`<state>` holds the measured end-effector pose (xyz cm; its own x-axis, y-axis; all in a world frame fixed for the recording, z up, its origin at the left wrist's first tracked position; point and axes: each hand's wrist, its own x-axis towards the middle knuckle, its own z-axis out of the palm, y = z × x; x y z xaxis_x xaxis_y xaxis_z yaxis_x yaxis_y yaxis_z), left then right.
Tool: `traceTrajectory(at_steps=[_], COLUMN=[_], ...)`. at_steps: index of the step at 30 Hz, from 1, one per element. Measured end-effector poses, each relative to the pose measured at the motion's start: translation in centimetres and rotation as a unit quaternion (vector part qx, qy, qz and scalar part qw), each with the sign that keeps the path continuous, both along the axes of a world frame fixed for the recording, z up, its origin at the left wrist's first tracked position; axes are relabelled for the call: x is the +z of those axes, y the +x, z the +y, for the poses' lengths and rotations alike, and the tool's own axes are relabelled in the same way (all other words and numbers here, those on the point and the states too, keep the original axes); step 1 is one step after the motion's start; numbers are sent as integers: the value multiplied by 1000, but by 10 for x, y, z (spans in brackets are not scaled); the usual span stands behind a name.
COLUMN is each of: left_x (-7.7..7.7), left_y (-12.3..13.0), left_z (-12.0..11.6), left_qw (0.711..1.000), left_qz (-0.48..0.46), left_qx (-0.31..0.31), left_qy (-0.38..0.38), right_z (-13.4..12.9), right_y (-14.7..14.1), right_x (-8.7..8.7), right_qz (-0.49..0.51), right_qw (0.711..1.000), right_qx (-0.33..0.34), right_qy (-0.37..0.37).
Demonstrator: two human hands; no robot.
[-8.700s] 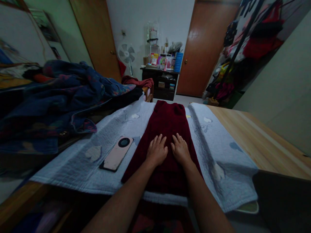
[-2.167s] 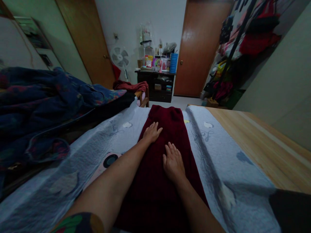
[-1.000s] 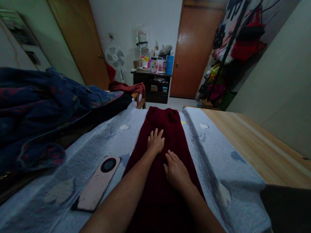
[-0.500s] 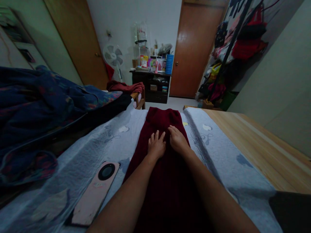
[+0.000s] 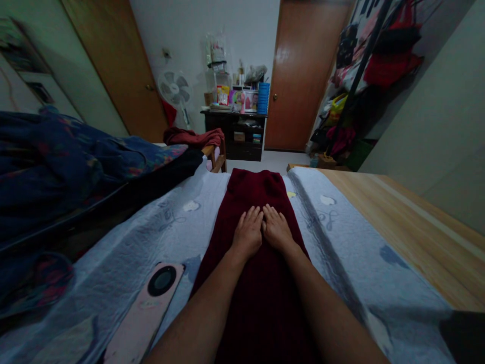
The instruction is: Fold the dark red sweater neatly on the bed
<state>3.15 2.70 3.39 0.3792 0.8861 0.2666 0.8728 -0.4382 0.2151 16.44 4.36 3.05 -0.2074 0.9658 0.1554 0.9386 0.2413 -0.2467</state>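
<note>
A long dark red cloth [image 5: 261,293] lies lengthwise down the middle of the bed, on a light blue patterned sheet [image 5: 204,202]. My left hand [image 5: 248,232] rests palm down on this cloth, fingers extended. Right beside it, my right hand [image 5: 277,226] also lies flat on the red fabric, its fingertips close to those of the left. Neither hand grips anything. To the left of my left forearm, a pink phone [image 5: 146,313] with a round black camera ring lies face down on the sheet.
Dark blue floral clothing [image 5: 76,162] is heaped at the left. A reddish cloth [image 5: 193,137] hangs over a wooden rail. Light wooden boards [image 5: 409,222] border the sheet on the right. Farther off stand a white fan [image 5: 176,91] and a dark cabinet [image 5: 233,146].
Both hands have come flat and side by side on the red cloth; the right hand was more tilted and its fingers bent before. The view has shifted slightly.
</note>
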Motion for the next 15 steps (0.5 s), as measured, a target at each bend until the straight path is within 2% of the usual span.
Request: traceTrajectory(at_steps=[9,15], left_x=[-3,0], left_y=[3,4], left_z=[0,-1], left_qw=[999,999], left_qz=[10,20], left_qx=[20,20], left_qy=[-41,-45], right_z=[-3,7], right_y=[12,33], right_x=[11,8], right_qz=[-25,14], right_qw=[998,999], right_qx=[-48,-25], right_qy=[-31,-41])
